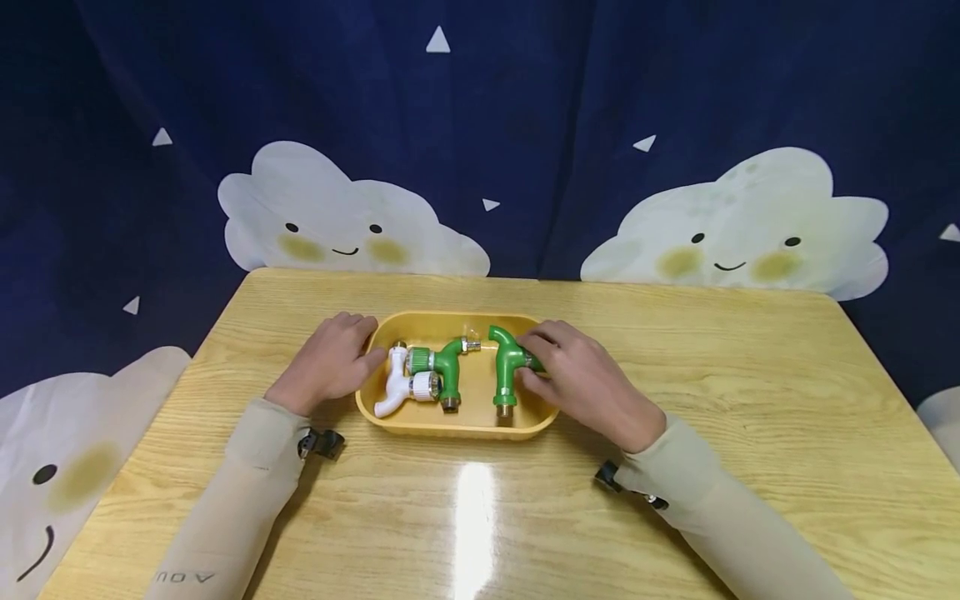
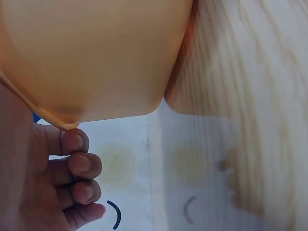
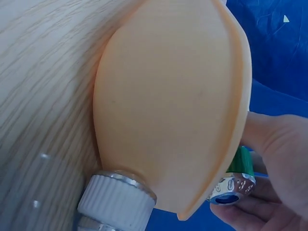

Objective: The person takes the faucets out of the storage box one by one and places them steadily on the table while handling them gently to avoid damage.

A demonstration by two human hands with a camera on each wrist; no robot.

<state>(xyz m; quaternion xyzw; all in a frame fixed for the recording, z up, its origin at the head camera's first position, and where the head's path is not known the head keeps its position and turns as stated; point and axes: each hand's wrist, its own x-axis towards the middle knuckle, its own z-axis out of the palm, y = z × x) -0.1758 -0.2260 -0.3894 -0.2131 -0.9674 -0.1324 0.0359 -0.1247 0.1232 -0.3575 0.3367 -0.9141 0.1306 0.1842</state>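
Note:
A yellow plastic tray (image 1: 472, 432) sits on the table. In it lie a white tap (image 1: 397, 386) and a green tap (image 1: 448, 371) with a green ribbed knob. My left hand (image 1: 330, 360) holds the tray's left end, thumb over the rim, fingers (image 2: 84, 164) curled outside below it. At the right end my right hand (image 1: 588, 379) grips a second green tap (image 1: 506, 371) by its knob side, which the fingers partly cover. Its green and metal part (image 3: 239, 166) shows beyond the rim in the right wrist view.
A white ribbed knob (image 3: 118, 199) with a metal ring shows low before the tray's outer wall in the right wrist view; its tap is mostly out of frame. Beyond the wooden table (image 1: 750, 400) hangs a dark blue curtain (image 1: 517, 100) with clouds.

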